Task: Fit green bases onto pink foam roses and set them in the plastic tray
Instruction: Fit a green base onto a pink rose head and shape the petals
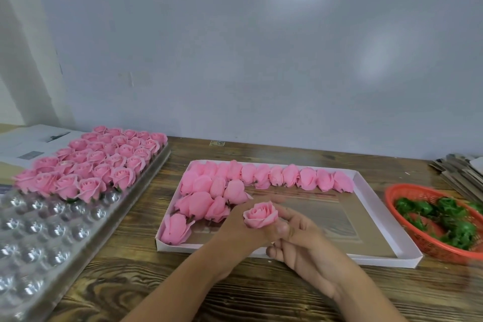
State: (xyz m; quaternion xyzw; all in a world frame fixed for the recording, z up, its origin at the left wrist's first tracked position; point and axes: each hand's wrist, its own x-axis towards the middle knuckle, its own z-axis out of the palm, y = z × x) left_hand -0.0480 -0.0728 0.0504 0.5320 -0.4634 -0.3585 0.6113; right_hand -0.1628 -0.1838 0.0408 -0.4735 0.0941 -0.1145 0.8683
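Observation:
A pink foam rose (260, 214) is held upright between both hands at the centre, above the near edge of a white cardboard box (386, 256). My left hand (241, 227) grips it from below on the left, and my right hand (300, 240) holds its underside with thumb and fingers; the rose's base is hidden. Several loose pink roses (235, 185) lie on their sides in the box. Green bases (444, 219) fill a red basket (407, 232) at the right. The clear plastic tray (47, 232) at the left carries several upright roses (96, 162) in its far half.
All of this sits on a wooden table (235, 293) against a pale wall. Papers (31, 144) lie at the far left behind the tray. A stack of flat cardboard (460, 172) sits at the far right behind the basket.

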